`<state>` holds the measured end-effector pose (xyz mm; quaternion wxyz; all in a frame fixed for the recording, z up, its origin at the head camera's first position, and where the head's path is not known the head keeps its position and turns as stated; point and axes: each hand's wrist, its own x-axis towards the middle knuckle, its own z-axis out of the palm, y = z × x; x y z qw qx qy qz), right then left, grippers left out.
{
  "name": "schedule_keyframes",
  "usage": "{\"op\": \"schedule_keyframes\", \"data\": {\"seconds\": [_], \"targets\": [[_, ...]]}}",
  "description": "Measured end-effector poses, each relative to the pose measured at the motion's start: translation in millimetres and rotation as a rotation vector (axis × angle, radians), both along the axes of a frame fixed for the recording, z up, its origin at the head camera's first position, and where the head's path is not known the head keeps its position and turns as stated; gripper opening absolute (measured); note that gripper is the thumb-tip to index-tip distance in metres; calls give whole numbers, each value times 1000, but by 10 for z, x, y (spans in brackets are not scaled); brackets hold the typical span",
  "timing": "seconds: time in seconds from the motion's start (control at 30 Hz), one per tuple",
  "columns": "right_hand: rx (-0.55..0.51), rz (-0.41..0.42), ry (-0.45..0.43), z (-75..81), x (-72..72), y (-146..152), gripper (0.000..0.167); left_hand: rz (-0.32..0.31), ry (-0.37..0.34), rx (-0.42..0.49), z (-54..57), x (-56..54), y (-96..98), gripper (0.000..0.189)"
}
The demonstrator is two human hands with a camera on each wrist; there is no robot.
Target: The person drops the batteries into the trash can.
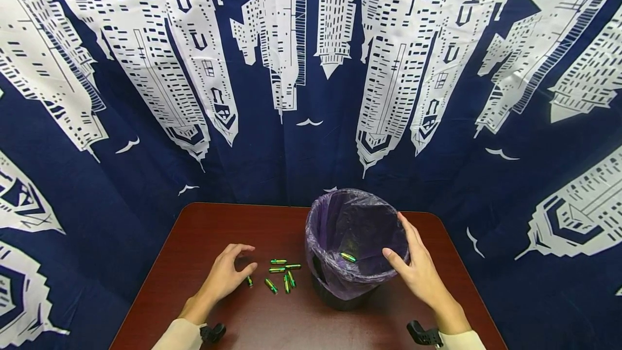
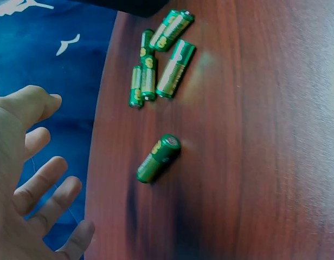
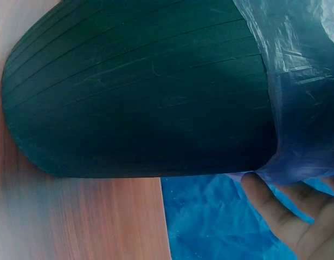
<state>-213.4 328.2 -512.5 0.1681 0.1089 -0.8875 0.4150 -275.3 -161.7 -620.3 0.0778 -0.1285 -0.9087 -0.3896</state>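
Above the table's left part, my left hand (image 1: 224,273) holds nothing, its fingers loosely bent and thumb apart. Closest to it is a single green and gold battery (image 1: 250,281), partly hidden by the hand in the head view; the left wrist view shows this battery (image 2: 158,158) whole. Several more batteries (image 1: 277,270) lie grouped between that hand and a dark trash bin (image 3: 134,92) lined with a purple plastic bag (image 1: 335,280). One battery (image 1: 347,257) shows within the bin's mouth. My right hand (image 1: 421,271) grips the bin's right rim, thumb inside and fingers outside.
The red-brown wooden table (image 1: 233,323) has rounded far corners. Behind and beside it hangs a dark blue cloth (image 1: 272,161) printed with white buildings. Dark straps with small devices sit on both wrists.
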Motion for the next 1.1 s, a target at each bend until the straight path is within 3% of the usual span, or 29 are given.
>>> {"op": "schedule_keyframes", "data": {"seconds": [0.63,1.1], "targets": [[-8,1,19,17,-5,-21,96,26,-130,-17,-233,121,-116,56],[-16,-3,20,-15,-19,-15,95,61,-150,-55,-404,213,-135,62]]}}
